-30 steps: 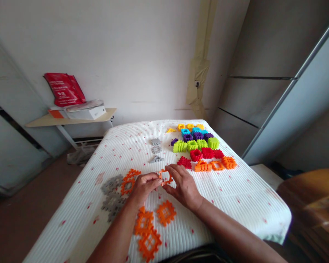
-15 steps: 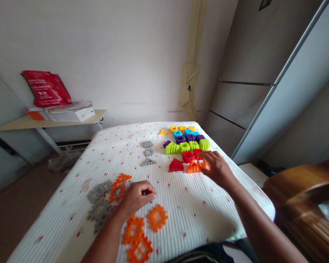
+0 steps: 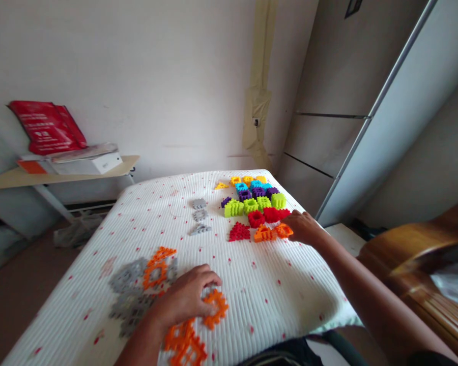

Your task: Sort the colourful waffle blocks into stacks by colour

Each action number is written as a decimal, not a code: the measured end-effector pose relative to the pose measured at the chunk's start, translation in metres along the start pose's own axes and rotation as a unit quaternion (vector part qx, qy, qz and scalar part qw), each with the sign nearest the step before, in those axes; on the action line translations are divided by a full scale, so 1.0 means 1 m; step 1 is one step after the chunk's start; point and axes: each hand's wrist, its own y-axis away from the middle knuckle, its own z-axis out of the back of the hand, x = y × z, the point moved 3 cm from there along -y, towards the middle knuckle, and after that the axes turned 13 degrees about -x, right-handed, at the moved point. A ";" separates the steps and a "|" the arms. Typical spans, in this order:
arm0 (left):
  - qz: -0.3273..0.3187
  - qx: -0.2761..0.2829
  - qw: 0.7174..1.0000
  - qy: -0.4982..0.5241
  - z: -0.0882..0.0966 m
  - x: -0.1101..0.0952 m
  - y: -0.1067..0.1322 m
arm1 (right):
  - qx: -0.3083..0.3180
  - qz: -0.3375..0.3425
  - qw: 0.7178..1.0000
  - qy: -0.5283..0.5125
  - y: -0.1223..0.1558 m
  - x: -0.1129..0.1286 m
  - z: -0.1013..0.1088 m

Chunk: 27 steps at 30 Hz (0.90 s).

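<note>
My left hand (image 3: 187, 299) rests on the white bedsheet (image 3: 168, 223) near the front edge, fingers curled onto a flat orange lattice piece (image 3: 216, 308). More flat orange pieces (image 3: 183, 345) lie under my wrist, and another orange piece (image 3: 156, 267) sits among grey flat pieces (image 3: 127, 277) to the left. My right hand (image 3: 303, 227) reaches far right to the row of built orange blocks (image 3: 270, 232), its fingers curled at the row's right end; what they hold is hidden. Behind stand red blocks (image 3: 265, 216), lime blocks (image 3: 252, 206), purple, cyan and yellow ones.
Three small grey pieces (image 3: 198, 216) lie mid-bed. A red triangle piece (image 3: 239, 232) sits left of the orange row. A shelf (image 3: 61, 175) with a red bag and a white box stands at back left. Wooden furniture (image 3: 423, 264) is close on the right.
My hands parted from the orange piece they held together. The right hand went out to the orange block row; the left dropped back onto a flat orange piece. The view swung right.
</note>
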 end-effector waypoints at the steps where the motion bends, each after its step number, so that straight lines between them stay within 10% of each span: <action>1: -0.001 0.002 1.000 -0.003 0.000 -0.001 0.000 | 0.008 -0.002 1.000 0.003 -0.001 0.001 0.000; 21: 0.070 -0.023 0.984 0.165 -0.006 0.009 -0.004 | 0.059 -0.018 0.998 0.022 -0.005 0.009 -0.005; 27: 0.085 -0.095 0.946 0.300 0.002 0.014 -0.009 | -0.054 -0.023 0.998 0.008 0.003 0.023 0.028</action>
